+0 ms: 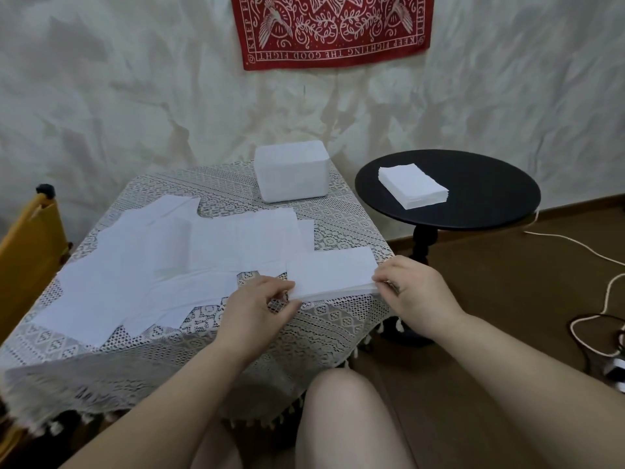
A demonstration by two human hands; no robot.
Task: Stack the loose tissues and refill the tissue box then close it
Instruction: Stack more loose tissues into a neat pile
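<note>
White stack lies crosswise between both grips. Left hand and right hand pinch its ends; box sits beyond.

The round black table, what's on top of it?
A neat stack of white tissues sits on the round black table, touching nothing else. What lies beneath the stack is covered.

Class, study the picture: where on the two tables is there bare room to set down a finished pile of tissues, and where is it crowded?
Free: the black round table around its tissue stack, and the lace cloth nearest the person. Crowded: loose tissues cover the lace table's middle and left; the white tissue box fills the far edge.
</note>
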